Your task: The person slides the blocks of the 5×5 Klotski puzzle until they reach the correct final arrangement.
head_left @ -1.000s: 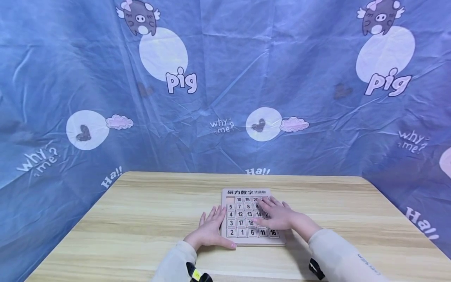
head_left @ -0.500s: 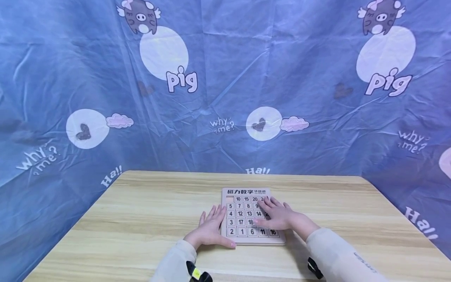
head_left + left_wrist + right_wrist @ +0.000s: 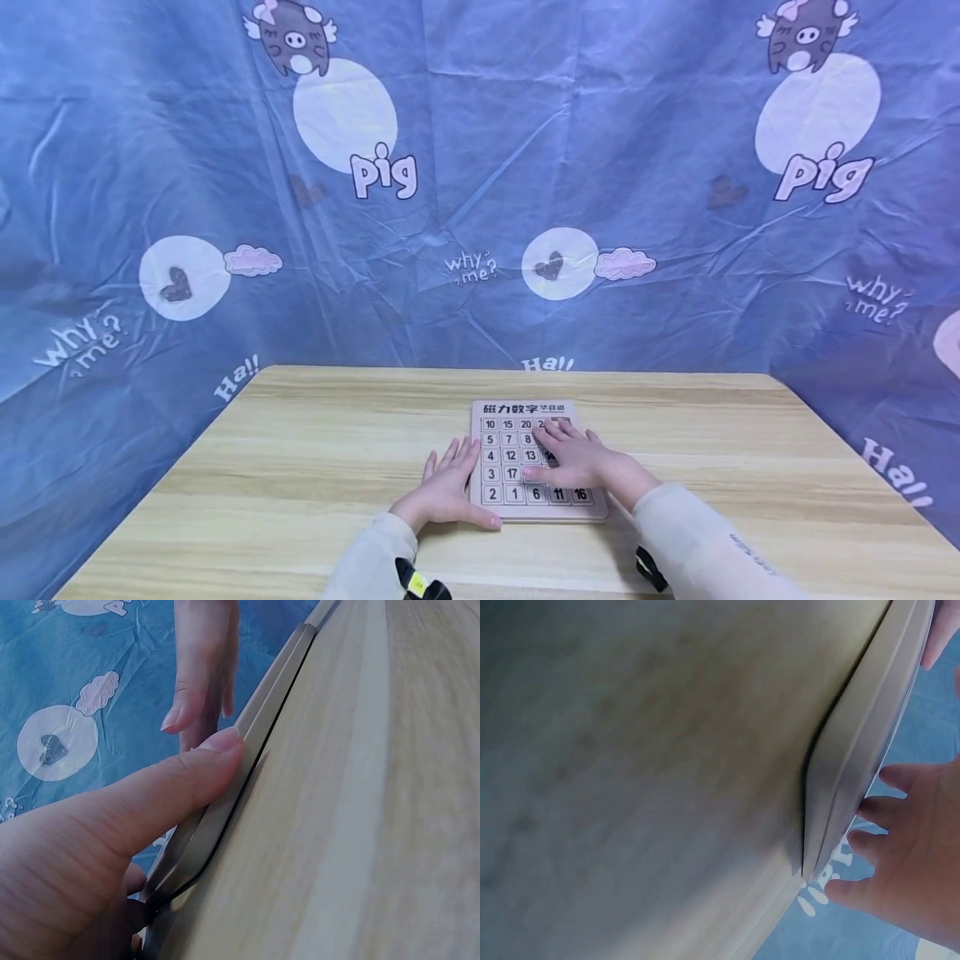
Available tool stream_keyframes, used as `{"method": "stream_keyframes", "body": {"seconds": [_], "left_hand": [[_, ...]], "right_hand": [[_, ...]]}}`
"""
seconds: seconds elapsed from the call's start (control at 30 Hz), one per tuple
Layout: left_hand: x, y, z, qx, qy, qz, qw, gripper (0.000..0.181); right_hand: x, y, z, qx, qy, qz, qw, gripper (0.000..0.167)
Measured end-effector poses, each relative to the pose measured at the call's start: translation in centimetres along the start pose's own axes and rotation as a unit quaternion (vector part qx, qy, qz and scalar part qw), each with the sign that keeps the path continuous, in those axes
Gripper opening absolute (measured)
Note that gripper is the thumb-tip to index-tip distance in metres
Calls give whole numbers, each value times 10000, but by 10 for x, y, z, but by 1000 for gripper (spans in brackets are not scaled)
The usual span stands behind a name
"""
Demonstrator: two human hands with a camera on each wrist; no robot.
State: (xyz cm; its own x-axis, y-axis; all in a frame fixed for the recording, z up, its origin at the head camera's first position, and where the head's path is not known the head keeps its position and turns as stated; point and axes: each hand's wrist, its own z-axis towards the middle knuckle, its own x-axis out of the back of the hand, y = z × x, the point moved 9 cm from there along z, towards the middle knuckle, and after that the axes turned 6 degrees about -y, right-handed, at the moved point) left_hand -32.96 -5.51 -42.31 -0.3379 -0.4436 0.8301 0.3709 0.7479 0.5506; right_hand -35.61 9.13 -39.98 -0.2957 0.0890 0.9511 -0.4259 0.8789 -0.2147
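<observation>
A number slide puzzle (image 3: 551,512) lies flat on the table, a pale board with rows of square numbered tiles under a printed heading. The top row begins with the 10 tile (image 3: 490,424), at the left corner. A brownish patch without a visible tile shows at the row's right end. Fingers extended, my left hand (image 3: 441,493) rests along the board's left edge; its thumb touches the front edge (image 3: 225,795). Over the right half of the tiles my right hand (image 3: 576,462) is spread, fingertips at the upper rows, hiding several tiles. The right wrist view shows its fingers (image 3: 889,814) beside the board's rim.
The wooden table (image 3: 337,433) extends around the puzzle on every side. A blue printed cloth (image 3: 480,317) hangs behind and beside it. A black band (image 3: 651,569) is on the right sleeve, and another (image 3: 420,581) on the left.
The top-row tiles have slid left, so the 10 now fills the former gap at the left corner. My right hand has shifted left over the board; my left hand stays put.
</observation>
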Motion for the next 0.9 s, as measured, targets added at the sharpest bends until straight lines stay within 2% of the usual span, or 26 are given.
{"method": "stream_keyframes", "body": {"seconds": [0.17,0.33,0.53,0.67,0.9], "left_hand": [[0,1,0,-22,24,5,10000,118],[-1,1,0,-35,4,-28,10000,118],[0,0,1,2,53,-21,10000,118],[-1,-1,1,3,42,1,10000,118],[-1,-2,2,-26,19,-36,10000,118]], "right_hand": [[1,-1,0,62,63,62,9999,80],[5,-4,-14,307,152,114,9993,77],[10,-13,-44,787,234,-45,9966,75],[4,-16,-66,1057,179,-87,9942,75],[-10,-17,-99,1354,363,-142,9900,74]]}}
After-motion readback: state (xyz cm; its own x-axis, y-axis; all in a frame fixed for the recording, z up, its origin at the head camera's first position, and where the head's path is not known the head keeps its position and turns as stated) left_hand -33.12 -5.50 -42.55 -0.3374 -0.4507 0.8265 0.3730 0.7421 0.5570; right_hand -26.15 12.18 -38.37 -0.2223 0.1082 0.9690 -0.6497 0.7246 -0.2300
